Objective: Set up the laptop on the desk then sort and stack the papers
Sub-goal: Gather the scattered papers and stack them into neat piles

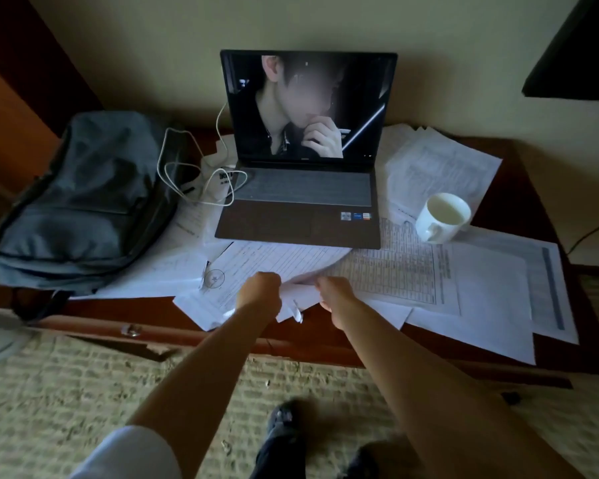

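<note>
Your left hand (260,291) and right hand (332,292) seemingly both pinch crumpled white printed papers (296,299) before the open brown laptop (300,216), gathering them for stacking

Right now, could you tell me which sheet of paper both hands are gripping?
The crumpled sheet at the desk's near edge, between the left hand and right hand; the others lie flat.

Dark reddish wooden desk (519,198), back edge against the wall. Loose printed papers (405,271) spread over most of the top, several overhanging the front edge. Open laptop (300,216) at centre toward the back edge, resting on papers. Grey backpack (80,202) lying at the left end. White coiled cable (201,174) between backpack and laptop. White mug (441,217) toward the right edge, standing on papers.
</note>
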